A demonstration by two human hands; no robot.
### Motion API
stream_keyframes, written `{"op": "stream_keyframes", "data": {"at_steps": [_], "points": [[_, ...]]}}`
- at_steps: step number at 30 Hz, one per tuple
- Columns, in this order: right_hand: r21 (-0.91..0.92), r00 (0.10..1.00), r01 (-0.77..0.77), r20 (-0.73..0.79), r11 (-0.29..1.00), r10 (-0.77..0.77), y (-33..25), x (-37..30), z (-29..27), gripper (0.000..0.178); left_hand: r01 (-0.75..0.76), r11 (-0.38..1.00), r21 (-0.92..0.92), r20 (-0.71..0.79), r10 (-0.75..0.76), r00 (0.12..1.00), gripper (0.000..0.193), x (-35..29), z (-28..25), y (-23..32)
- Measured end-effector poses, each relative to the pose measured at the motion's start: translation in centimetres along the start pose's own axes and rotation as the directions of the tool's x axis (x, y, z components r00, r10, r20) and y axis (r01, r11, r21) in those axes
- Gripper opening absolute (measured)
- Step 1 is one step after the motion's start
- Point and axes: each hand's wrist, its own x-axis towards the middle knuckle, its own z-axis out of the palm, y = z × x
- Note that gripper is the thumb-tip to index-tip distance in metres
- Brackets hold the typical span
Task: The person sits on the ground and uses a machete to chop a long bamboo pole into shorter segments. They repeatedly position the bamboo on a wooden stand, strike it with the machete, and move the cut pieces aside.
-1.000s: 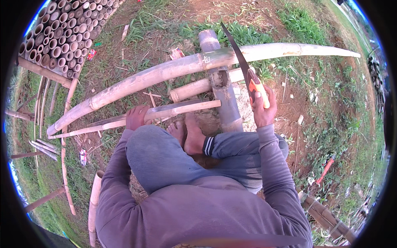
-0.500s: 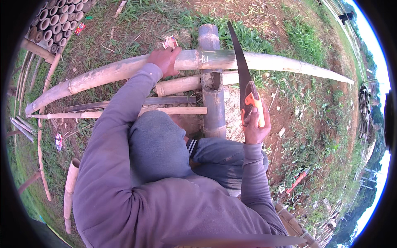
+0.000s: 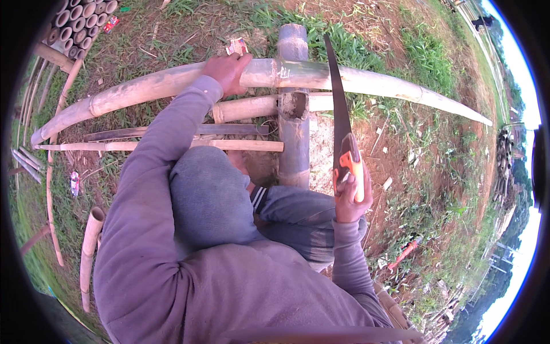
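A long pale bamboo pole (image 3: 378,83) lies crosswise in front of me, over a thicker, greyish bamboo piece (image 3: 294,149) that points away from me. My left hand (image 3: 225,73) is closed over the pole, left of where the two cross. In my right hand (image 3: 350,200) is a handsaw (image 3: 354,172), gripped by its orange handle. Its long dark blade points away from me and passes across the pole, right of the crossing. Whether the teeth touch the bamboo, I cannot tell. The thick piece has an open notch (image 3: 295,105) just on my side of the pole.
A shorter bamboo length (image 3: 246,109) and a thin bamboo strip (image 3: 189,145) lie on my side of the pole. Stacked cut bamboo (image 3: 77,26) shows at far left. An upright bamboo stub (image 3: 91,241) stands left of me. An orange-red object (image 3: 404,255) lies on the ground to my right.
My right hand has drawn the saw back toward me. My left hand keeps its place on the pole. The whole view has shifted slightly.
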Motion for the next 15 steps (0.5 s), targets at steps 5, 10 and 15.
{"op": "stream_keyframes", "data": {"at_steps": [5,10,15], "points": [[-0.034,0.999,0.035,-0.002,0.999,-0.035,0.8,11.7,5.6,0.043,-0.002,1.0,0.014,0.042,0.001,0.999,0.083,0.9,-1.5,0.4],[-0.078,0.995,0.093,-0.018,0.993,-0.094,1.9,9.0,4.9,0.043,0.001,1.0,0.007,0.058,-0.001,0.998,0.086,0.3,-1.3,0.0],[0.035,0.999,-0.038,0.027,0.999,0.037,1.8,6.7,5.6,0.041,0.019,0.999,-0.04,0.066,-0.017,0.998,0.091,-2.0,-1.7,-2.6]]}}
